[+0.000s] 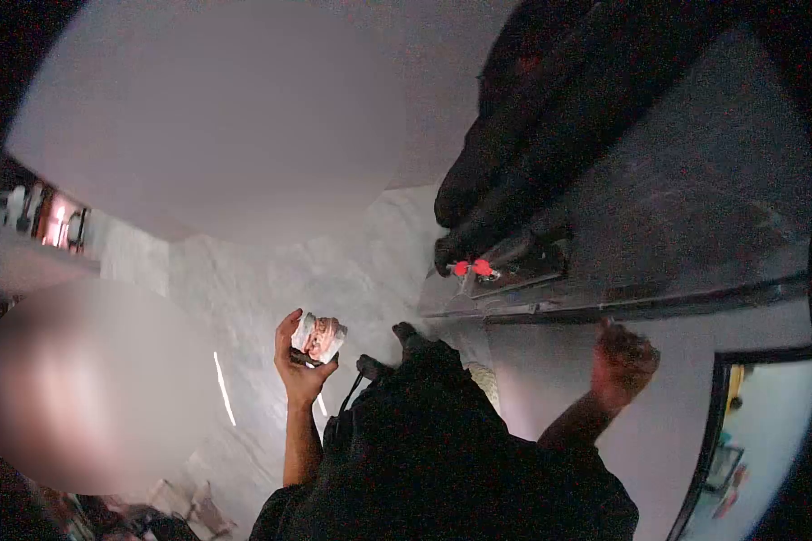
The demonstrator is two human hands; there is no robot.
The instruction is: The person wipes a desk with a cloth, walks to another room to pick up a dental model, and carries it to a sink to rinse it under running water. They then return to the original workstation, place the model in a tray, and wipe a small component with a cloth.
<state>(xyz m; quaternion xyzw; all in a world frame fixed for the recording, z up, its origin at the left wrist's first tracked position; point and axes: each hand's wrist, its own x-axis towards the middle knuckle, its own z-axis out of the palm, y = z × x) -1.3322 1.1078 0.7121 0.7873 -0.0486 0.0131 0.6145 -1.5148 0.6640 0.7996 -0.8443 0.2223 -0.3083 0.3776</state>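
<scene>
My left hand (pixel 305 365) holds a small whitish object with reddish patches (pixel 320 336) between the thumb and fingers, above the pale marbled floor. Off to the right, my right hand (pixel 624 365) is raised beside the wall, its fingers curled together. It is dim and smeared, so anything inside is hidden. Dark clothing covers my body between the two hands, and my feet show just ahead of it.
A large black shape (pixel 550 135) hangs in from the upper right. Two red round things (pixel 472 268) lie below it by a dark ledge (pixel 622 311). A black-framed opening (pixel 715 415) stands far right; a shelf with items (pixel 59 221) is at left.
</scene>
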